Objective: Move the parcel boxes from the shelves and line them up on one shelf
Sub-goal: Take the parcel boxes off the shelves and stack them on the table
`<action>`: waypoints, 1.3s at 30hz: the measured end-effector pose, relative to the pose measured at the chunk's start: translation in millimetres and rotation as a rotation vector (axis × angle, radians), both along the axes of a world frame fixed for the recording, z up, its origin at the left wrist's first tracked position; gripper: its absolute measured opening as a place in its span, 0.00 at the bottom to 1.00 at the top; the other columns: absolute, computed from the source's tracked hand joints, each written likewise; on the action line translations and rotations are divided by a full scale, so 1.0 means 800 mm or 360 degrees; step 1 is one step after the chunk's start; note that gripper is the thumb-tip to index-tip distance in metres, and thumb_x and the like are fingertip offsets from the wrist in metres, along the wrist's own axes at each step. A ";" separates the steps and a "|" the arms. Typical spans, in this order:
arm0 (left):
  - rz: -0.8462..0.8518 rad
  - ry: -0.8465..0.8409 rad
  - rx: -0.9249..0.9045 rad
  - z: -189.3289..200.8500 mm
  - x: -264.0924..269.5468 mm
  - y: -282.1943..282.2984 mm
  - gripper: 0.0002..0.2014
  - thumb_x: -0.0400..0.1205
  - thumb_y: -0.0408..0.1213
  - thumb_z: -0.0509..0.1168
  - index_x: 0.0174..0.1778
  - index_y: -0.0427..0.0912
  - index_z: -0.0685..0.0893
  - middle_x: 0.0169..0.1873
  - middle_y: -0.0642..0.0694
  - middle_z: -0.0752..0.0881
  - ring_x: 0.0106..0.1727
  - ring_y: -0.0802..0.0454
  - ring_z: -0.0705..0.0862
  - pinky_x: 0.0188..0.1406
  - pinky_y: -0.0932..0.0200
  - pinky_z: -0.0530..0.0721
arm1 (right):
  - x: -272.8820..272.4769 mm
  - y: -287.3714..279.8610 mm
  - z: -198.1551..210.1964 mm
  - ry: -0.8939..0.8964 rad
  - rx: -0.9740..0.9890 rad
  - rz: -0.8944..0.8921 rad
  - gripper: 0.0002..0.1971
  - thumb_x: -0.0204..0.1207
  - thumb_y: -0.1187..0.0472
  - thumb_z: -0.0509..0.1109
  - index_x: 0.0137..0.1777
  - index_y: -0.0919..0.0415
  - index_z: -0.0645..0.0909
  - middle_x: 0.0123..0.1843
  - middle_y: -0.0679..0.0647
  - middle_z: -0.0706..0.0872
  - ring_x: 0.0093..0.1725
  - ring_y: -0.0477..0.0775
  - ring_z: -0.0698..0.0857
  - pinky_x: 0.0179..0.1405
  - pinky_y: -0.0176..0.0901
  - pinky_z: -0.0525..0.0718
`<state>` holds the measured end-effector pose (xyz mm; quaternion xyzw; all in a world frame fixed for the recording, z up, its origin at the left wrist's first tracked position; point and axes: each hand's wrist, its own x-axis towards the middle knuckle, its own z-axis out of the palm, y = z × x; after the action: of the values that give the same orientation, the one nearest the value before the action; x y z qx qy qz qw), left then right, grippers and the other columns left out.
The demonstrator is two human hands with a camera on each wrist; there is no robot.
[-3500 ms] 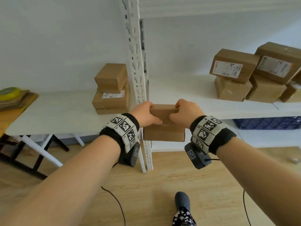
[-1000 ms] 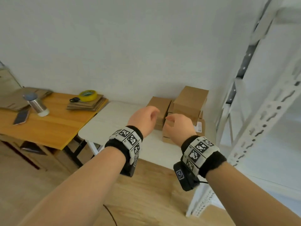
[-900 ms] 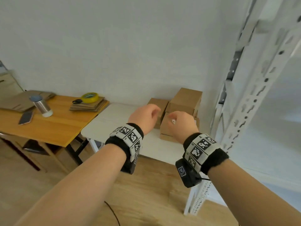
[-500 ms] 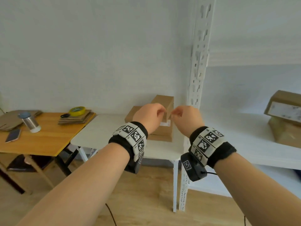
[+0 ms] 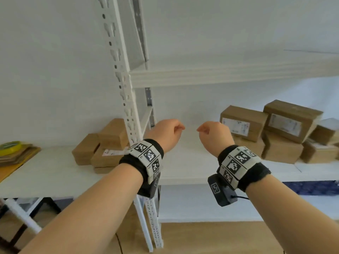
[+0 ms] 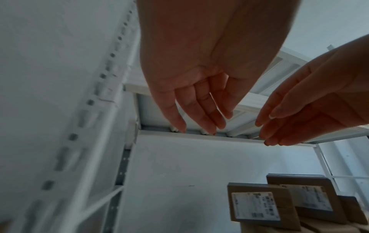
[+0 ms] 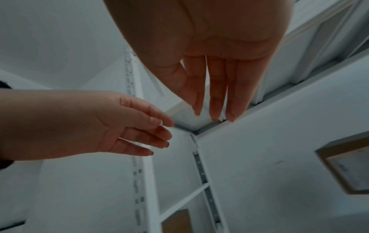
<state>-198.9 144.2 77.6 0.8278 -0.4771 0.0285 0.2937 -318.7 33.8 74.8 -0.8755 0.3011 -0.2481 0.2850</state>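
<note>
White shelf (image 5: 192, 173) lies ahead; left hand (image 5: 166, 133) and right hand (image 5: 213, 135) are empty, fingers loosely extended; labelled box (image 5: 243, 121) is best clasped by opposite sides.

No legible text found in any view. White shipping labels (image 5: 235, 125) are fixed to the front faces of the two upper parcel boxes (image 5: 244, 120) on the shelf (image 5: 192, 162); the print is blurred and cannot be read. A further label on a box on the white surface (image 5: 45, 173) is likewise unreadable. The wristbands (image 5: 238, 162) carry black-and-white square marker patterns, with no words or numbers discernible.
</note>
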 end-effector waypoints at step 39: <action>0.0136 0.0495 -0.0040 -0.102 0.071 -0.447 0.22 0.82 0.48 0.59 0.70 0.43 0.73 0.59 0.44 0.81 0.42 0.55 0.86 0.23 0.71 0.81 | -0.007 -0.417 -0.099 -0.0042 0.0412 -0.0352 0.37 0.75 0.49 0.70 0.79 0.55 0.55 0.72 0.59 0.69 0.52 0.49 0.73 0.45 0.32 0.73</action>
<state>-141.8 -213.4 -4.4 0.8381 -0.3898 -0.0816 0.3729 -324.6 -300.1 -4.2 -0.7897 0.4215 -0.2484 0.3703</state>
